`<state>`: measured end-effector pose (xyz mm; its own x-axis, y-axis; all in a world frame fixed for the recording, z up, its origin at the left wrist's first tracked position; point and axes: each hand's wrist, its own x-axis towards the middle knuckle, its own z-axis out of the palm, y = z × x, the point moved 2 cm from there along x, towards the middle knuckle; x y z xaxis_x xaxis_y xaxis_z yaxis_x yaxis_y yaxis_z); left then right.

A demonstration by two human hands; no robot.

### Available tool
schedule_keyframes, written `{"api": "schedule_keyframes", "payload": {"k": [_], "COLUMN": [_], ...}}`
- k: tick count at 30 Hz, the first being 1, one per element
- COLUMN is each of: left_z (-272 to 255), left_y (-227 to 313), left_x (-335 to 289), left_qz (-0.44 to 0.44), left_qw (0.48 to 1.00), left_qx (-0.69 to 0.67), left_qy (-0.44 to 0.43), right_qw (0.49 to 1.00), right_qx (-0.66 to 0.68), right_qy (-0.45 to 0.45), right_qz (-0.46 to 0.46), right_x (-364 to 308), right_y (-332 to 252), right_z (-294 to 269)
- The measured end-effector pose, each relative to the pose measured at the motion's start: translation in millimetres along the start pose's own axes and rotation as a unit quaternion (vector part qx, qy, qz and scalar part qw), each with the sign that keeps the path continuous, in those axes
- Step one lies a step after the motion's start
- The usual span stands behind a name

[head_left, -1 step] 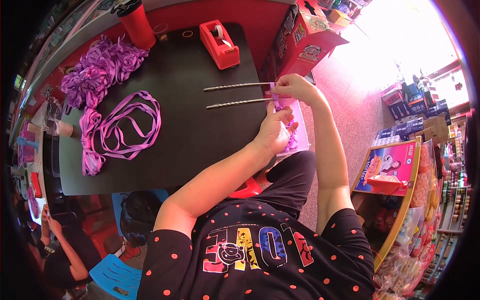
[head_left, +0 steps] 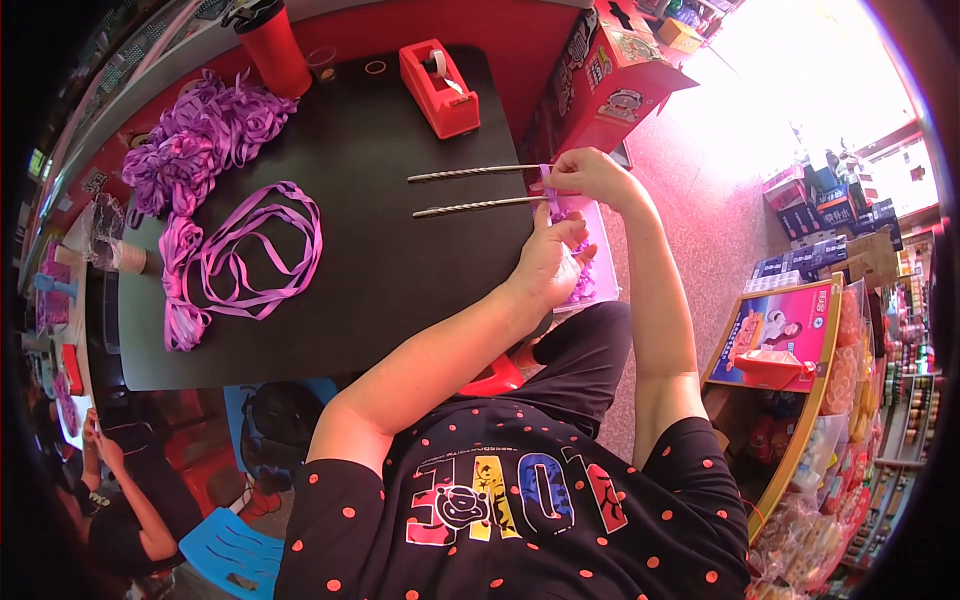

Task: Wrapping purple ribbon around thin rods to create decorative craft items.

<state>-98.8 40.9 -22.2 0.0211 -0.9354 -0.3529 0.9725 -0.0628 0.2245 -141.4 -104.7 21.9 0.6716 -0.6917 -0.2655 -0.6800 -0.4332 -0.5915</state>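
Two thin twisted metal rods [head_left: 475, 174] lie side by side, reaching over the dark table from its right edge. A purple ribbon [head_left: 547, 182] crosses both near their right ends. My right hand [head_left: 598, 181] pinches this ribbon beside the upper rod, fingers closed. Just below, my left hand [head_left: 547, 263] has its thumb raised against the ribbon at the lower rod, with its fingers curled; part of its grip is hidden. Beneath my hands, more crinkled purple ribbon [head_left: 583, 284] hangs over a pale pink tray or box [head_left: 606, 262].
The black table [head_left: 370, 290] carries a large purple ribbon bundle [head_left: 205, 140], a loose ribbon coil [head_left: 312, 240], a red tape dispenser [head_left: 440, 92] and a red tumbler [head_left: 274, 58]. A blue chair [head_left: 232, 555] stands lower left, near another person [head_left: 140, 490]. Display shelves [head_left: 790, 440] line the right.
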Motion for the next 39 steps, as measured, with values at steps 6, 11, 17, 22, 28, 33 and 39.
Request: {"api": "schedule_keyframes", "payload": {"k": [6, 11, 17, 22, 28, 33, 39], "left_z": [-1.5, 5.0, 4.0, 6.9, 5.0, 6.2, 6.4], "left_y": [5.0, 6.9, 7.2, 9.2, 7.1, 10.9, 9.0], "left_x": [-0.1, -7.4, -8.9, -12.6, -11.0, -14.2, -13.4], "left_qz": [-0.001, -0.030, -0.043, -0.043, -0.054, -0.056, -0.052], "left_qw": [0.999, 0.997, 0.997, 0.996, 0.996, 0.996, 0.997], "left_qx": [0.019, -0.017, -0.037, -0.047, -0.051, -0.046, -0.037], "left_qy": [-0.027, -0.069, -0.055, -0.059, -0.046, -0.044, -0.049], "right_qw": [0.999, 0.919, 0.913, 0.737, 0.694, 0.667, 0.735], "right_qx": [-0.028, 0.391, 0.402, 0.671, 0.720, 0.725, 0.656], "right_qy": [0.027, -0.045, 0.013, -0.045, -0.020, -0.142, -0.171], "right_qz": [0.015, 0.037, -0.064, -0.066, -0.001, -0.101, -0.021], "right_x": [-8.4, -20.1, -7.8, 0.7, 5.6, 11.0, 20.0], "right_y": [-1.4, 34.6, 52.0, 43.4, 38.3, 38.2, 69.5], "right_z": [10.5, 26.6, 69.3, 102.5, 104.7, 96.5, 64.8]}}
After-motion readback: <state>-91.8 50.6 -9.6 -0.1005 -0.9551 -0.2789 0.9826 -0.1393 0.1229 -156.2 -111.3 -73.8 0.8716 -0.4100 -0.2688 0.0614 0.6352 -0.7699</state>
